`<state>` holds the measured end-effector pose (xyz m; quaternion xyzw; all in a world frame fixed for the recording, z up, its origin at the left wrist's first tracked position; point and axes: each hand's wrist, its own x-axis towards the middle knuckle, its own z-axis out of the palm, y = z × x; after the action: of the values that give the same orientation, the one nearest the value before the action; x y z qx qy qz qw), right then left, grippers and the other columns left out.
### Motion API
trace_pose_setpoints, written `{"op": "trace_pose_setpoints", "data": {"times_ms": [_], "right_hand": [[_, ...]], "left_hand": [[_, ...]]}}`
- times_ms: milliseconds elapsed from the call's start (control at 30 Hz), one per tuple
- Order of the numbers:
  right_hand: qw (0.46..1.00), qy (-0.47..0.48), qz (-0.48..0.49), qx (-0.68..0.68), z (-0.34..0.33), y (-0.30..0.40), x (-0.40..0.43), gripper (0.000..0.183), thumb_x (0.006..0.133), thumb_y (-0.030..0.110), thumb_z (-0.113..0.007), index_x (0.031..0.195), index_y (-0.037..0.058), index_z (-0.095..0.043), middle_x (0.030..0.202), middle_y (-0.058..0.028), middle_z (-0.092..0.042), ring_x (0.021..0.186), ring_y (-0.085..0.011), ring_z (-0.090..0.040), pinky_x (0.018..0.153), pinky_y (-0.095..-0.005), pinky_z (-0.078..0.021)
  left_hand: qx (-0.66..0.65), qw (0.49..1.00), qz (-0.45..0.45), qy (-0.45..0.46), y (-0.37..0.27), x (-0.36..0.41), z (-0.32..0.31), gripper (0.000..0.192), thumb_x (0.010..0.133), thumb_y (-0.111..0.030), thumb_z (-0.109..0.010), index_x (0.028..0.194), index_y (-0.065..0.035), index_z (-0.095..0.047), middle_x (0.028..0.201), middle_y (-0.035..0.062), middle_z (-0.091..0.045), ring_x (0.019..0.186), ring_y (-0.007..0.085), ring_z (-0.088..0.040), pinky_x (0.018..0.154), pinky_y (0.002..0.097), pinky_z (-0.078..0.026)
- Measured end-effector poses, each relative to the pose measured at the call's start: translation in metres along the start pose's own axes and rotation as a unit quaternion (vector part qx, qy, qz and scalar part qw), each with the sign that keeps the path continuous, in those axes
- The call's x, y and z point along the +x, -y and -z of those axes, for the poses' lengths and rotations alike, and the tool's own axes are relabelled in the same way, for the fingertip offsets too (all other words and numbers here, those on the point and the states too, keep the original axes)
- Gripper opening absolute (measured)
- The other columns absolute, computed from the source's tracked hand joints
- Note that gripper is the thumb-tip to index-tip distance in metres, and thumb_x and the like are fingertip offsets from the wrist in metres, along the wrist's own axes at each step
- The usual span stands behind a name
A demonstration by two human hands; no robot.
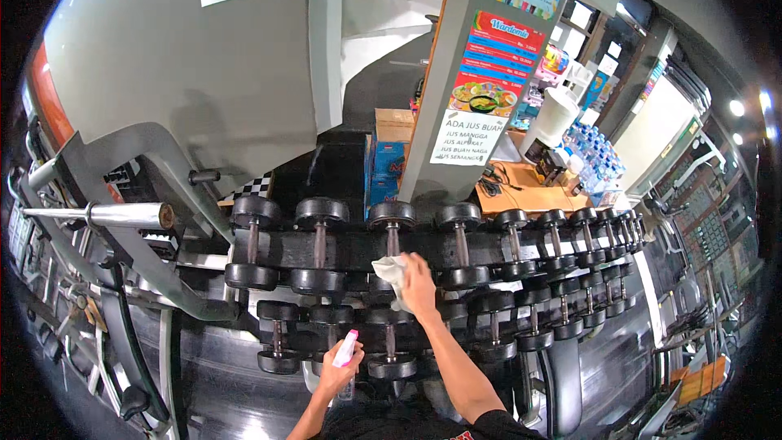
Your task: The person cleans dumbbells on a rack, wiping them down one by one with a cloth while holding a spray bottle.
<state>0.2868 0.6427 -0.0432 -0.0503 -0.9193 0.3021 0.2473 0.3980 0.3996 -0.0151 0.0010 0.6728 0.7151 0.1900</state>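
My right hand (418, 286) holds a pale cloth (391, 271) over the front head of a black dumbbell (392, 215) on the upper rack tier; hand and cloth hide much of that head. Lower and to the left, my left hand (338, 365) grips a spray bottle (346, 349) with a white and pink top, in front of the lower tier. Several black dumbbells with metal handles line both tiers, among them one (320, 244) left of the cloth and one (462, 244) right of it. Below my right hand lies a lower-tier dumbbell (391, 342).
A grey pillar (427, 153) with posters rises behind the rack. To its right is a wooden counter (519, 195) with cables and water bottles (592, 156). A grey machine frame with a metal bar sleeve (131, 215) stands left. A padded bench (565, 385) is at the lower right.
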Motion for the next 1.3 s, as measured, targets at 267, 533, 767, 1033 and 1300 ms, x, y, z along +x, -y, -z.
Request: {"op": "trace_pose_setpoints", "data": {"times_ms": [267,533,767,1033,1300], "right_hand": [[0.995,-0.004,0.03,0.098,-0.009,-0.017,-0.029,0.039,0.084,0.003,-0.056,0.121,0.0134,-0.055,0.128,-0.0156,-0.049,0.107,-0.0312,-0.055,0.087,-0.0375,-0.0455],[0.842,0.122,-0.398,0.343,-0.074,-0.109,-0.098,0.038,0.096,0.027,-0.046,0.124,0.0024,-0.049,0.113,-0.0145,-0.06,0.1,-0.0239,-0.057,0.084,-0.0327,-0.0414],[0.796,-0.166,-0.385,0.438,-0.048,-0.051,-0.071,0.022,0.096,0.016,-0.046,0.111,0.0009,-0.052,0.093,-0.0064,-0.056,0.086,-0.0145,-0.051,0.074,-0.0272,-0.0398],[0.976,0.061,0.208,-0.028,-0.004,0.015,-0.009,0.038,0.072,0.004,-0.062,0.107,0.0185,-0.065,0.113,-0.0032,-0.061,0.116,-0.0237,-0.048,0.1,-0.0399,-0.0331],[0.812,0.308,0.367,-0.334,-0.071,0.051,-0.006,0.015,0.078,0.022,-0.056,0.08,0.017,-0.07,0.094,-0.0006,-0.061,0.102,-0.023,-0.05,0.094,-0.0403,-0.0335]], "left_hand": [[0.0,0.999,0.007,-0.054,-0.007,0.006,-0.008,0.017,0.082,-0.004,-0.064,0.098,-0.0001,-0.058,0.073,0.0034,-0.059,0.053,0.0084,-0.055,0.048,0.0234,-0.046],[0.026,0.998,0.015,-0.056,-0.004,0.013,-0.019,0.018,0.083,-0.009,-0.065,0.099,-0.0012,-0.06,0.074,0.0009,-0.06,0.053,0.0071,-0.053,0.048,0.023,-0.043],[0.008,0.997,0.025,-0.076,-0.004,0.011,-0.013,0.018,0.082,-0.006,-0.065,0.099,-0.0015,-0.06,0.073,0.0003,-0.058,0.052,0.007,-0.052,0.047,0.0226,-0.042],[-0.004,0.997,0.024,-0.071,-0.003,0.011,-0.003,0.018,0.082,-0.007,-0.064,0.099,-0.0008,-0.059,0.073,0.0012,-0.058,0.052,0.0074,-0.053,0.047,0.0228,-0.042],[0.037,0.997,0.014,-0.064,-0.007,0.009,0.006,0.018,0.082,-0.009,-0.064,0.097,0.0004,-0.059,0.071,0.0028,-0.06,0.052,0.0084,-0.054,0.048,0.0239,-0.043]]}}
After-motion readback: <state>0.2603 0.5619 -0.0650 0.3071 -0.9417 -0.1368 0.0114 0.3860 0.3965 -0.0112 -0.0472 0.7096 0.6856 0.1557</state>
